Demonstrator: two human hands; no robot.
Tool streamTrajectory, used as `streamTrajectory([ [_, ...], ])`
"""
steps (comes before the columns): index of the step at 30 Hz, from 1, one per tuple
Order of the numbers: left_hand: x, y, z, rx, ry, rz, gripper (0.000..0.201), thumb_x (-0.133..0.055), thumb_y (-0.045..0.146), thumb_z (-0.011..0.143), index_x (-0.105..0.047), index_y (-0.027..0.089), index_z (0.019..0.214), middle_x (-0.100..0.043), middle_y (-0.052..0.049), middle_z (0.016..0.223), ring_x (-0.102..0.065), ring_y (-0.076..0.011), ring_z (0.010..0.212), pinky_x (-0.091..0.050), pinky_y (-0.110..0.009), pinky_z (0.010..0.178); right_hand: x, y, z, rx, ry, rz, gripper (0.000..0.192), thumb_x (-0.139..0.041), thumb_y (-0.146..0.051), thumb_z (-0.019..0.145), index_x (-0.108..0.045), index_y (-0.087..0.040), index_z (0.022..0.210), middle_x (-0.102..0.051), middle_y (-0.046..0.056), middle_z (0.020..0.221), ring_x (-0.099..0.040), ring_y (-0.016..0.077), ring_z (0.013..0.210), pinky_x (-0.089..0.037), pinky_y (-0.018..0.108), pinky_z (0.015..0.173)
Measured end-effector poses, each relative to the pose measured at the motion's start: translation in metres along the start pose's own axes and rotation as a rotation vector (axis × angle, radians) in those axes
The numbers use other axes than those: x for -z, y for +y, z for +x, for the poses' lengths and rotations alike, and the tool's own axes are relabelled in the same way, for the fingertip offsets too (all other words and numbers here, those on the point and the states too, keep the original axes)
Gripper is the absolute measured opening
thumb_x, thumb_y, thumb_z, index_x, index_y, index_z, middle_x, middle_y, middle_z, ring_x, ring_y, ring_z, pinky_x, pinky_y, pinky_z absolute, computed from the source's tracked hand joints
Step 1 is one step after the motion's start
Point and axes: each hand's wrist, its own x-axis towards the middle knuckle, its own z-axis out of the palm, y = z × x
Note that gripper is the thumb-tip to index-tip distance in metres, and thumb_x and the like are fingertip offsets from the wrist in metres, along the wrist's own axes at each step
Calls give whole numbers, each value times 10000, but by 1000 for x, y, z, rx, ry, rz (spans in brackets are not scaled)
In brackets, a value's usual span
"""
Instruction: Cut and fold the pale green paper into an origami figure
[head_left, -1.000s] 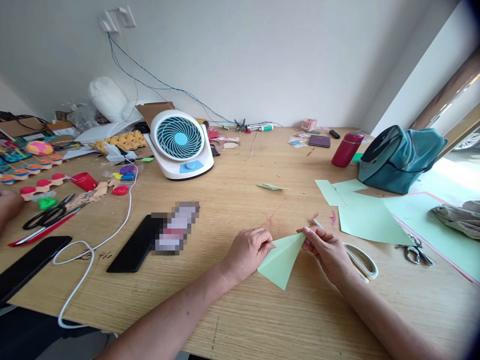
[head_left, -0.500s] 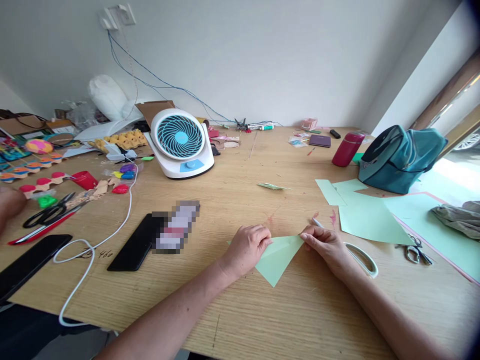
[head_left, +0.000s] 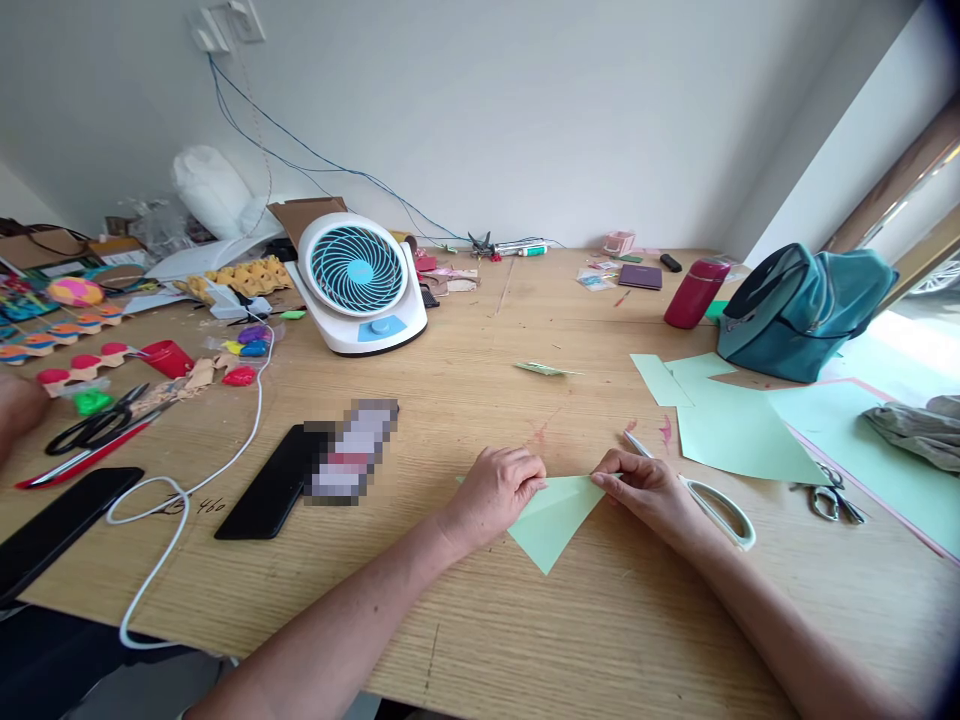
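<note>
A light green sheet of paper (head_left: 553, 522), folded into a triangle with one corner toward me, is held between my two hands just over the wooden table. My left hand (head_left: 499, 492) grips its left part, thumb and fingers closed along the top edge. At the upper right edge, my right hand (head_left: 643, 490) pinches the paper between thumb and fingers. White-handled scissors (head_left: 721, 512) lie on the table, partly under my right hand and wrist. Beyond my hands rests a small folded green paper piece (head_left: 546, 369).
More green sheets (head_left: 746, 430) lie on the right near a teal bag (head_left: 806, 310) and a red bottle (head_left: 696, 293). A white fan (head_left: 360, 285), phones (head_left: 274, 485) and a white cable (head_left: 225, 465) are on the left. Another person's hand (head_left: 19, 410) shows at the left edge.
My right hand has slid slightly left along the paper's top edge, and a bit of paper now shows past its fingers. My left hand has barely moved.
</note>
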Motion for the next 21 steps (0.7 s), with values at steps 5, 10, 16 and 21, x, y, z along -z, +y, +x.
streamTrajectory([
  [5,2,2,0,-26,-72,38,207,-556,258,945,-592,175,759,-637,15,773,-562,-135,755,-344,-283,738,1,7,-2,43,-109,-160,321,-663,-499,819,-641,-202,701,-525,-27,655,-413,120,605,-313,260,543],
  [10,3,0,0,-34,-93,50,199,-570,287,943,-599,176,780,-655,15,807,-576,-139,781,-350,-287,756,2,1,-5,10,-163,-281,359,-558,-512,888,-586,-203,707,-502,-40,637,-411,113,585,-326,251,540],
  [16,-2,-1,-2,-88,-149,65,178,-583,307,939,-618,182,817,-684,20,835,-599,-147,822,-344,-298,773,-8,-11,-11,93,-189,-435,305,-540,-421,906,-590,-204,697,-554,-16,689,-453,126,613,-338,256,547],
  [21,0,0,-3,-71,-195,39,136,-611,319,922,-638,194,874,-704,21,882,-621,-153,873,-354,-302,790,-13,-9,-12,138,-218,-505,329,-491,-389,939,-570,-191,689,-571,2,708,-470,128,620,-344,257,551],
])
